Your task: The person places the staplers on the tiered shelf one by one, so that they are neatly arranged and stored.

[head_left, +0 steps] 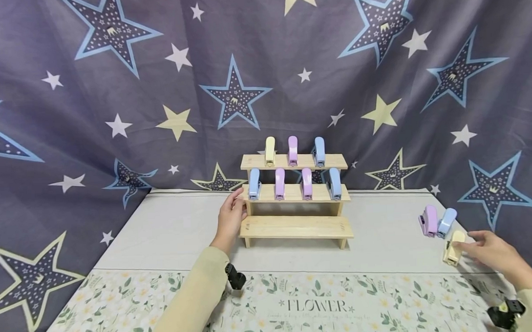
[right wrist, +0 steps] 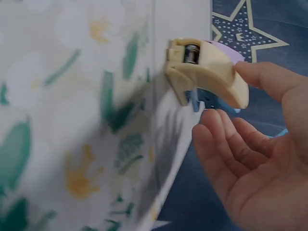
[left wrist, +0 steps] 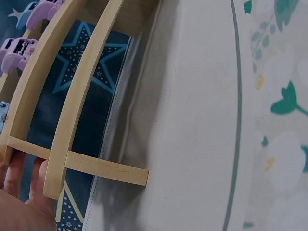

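Observation:
My left hand [head_left: 231, 218] holds the left end of a three-step wooden rack [head_left: 296, 227] at its middle shelf; in the left wrist view, fingers reach behind its side strut [left wrist: 107, 167]. On the far right, my right hand [head_left: 493, 252] is at a yellow hole punch [head_left: 454, 248]. The right wrist view has the thumb [right wrist: 269, 77] against the punch's handle, with the other fingers loosely bent below it, apart from it. Just behind stand a purple hole punch [head_left: 429, 221] and a blue hole punch [head_left: 446, 222].
Several yellow, purple and blue punches stand on the rack's top shelf [head_left: 259, 161] and middle shelf [head_left: 293, 197]; the bottom shelf [head_left: 296, 223] is bare wood. A floral cloth [head_left: 315, 306] covers the table's front. Behind hangs a star-patterned curtain [head_left: 261, 39].

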Motion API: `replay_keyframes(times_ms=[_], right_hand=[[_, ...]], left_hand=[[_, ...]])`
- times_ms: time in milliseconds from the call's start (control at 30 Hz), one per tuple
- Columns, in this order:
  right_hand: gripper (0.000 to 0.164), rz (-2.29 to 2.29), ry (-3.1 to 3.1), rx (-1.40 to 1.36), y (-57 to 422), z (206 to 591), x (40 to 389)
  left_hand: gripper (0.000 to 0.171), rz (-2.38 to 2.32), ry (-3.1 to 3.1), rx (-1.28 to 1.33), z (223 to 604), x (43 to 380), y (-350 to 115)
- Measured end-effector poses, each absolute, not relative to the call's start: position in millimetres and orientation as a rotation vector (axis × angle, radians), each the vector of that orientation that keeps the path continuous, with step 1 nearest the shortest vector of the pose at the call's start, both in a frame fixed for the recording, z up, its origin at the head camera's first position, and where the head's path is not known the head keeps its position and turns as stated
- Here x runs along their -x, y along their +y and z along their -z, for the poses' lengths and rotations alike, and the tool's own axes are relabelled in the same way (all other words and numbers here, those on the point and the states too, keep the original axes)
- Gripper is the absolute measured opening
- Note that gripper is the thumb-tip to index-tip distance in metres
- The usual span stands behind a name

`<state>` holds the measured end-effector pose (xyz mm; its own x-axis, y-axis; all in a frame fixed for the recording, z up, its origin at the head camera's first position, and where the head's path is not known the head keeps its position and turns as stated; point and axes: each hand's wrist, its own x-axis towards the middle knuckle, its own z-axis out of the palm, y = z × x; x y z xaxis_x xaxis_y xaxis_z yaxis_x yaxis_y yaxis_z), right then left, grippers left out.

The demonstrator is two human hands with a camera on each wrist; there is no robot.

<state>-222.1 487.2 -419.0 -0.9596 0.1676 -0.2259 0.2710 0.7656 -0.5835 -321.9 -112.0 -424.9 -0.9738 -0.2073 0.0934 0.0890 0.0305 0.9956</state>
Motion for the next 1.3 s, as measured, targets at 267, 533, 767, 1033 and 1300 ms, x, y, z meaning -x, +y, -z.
replay_keyframes(times_ms=[267,533,767,1033,1300], right_hand=[[0.099,1.124,2.636,-0.373,483.8,425.9,220.1],[0.08,1.172,2.647,-0.368,478.6,425.7,217.4],[0.067,1.2,2.649,-0.367,474.8,426.3,215.8],[0.065,1.135,2.67,-0.354,469.3,421.6,217.3],[0.062,1.05,2.729,-0.243,450.7,412.6,217.3]], left_hand=[[0.038,2.041,-2.085,-0.109,423.4,320.7,-110.3],[0.039,2.037,-2.094,-0.101,423.4,320.9,-111.6],[0.038,2.038,-2.093,-0.096,424.8,321.4,-112.5],[0.039,2.026,-2.1,-0.082,424.5,322.5,-112.1],[0.038,2.024,-2.101,-0.094,423.1,319.8,-111.5]])
